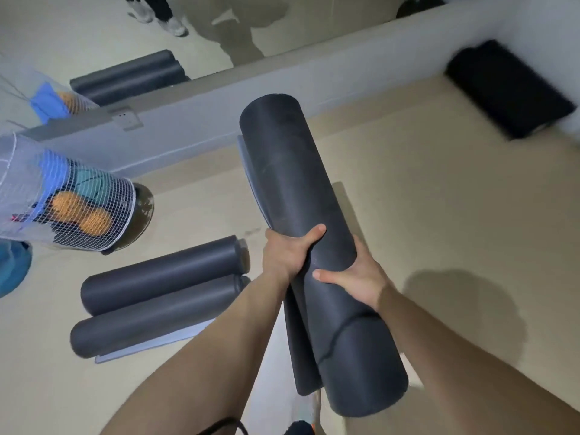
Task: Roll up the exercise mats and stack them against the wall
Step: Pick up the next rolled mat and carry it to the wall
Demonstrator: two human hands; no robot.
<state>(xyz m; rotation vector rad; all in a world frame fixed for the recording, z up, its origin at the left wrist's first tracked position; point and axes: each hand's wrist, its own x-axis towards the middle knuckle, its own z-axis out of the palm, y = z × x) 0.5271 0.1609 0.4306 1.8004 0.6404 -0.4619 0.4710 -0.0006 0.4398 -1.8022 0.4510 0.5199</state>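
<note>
At the centre of the frame, the left hand and the right hand both grip a rolled dark exercise mat, fingers curled round it. Its far end points toward the wall. At lower left, a pair of rolled mats lies touching on the floor.

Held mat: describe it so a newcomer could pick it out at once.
Find the grey wall under the mirror; in front of it, mid-frame, one dark rolled mat is up off the beige floor. The left hand and right hand grip it around its middle. The pair of rolled mats to the left lies on the floor; this one alone is held.
</note>
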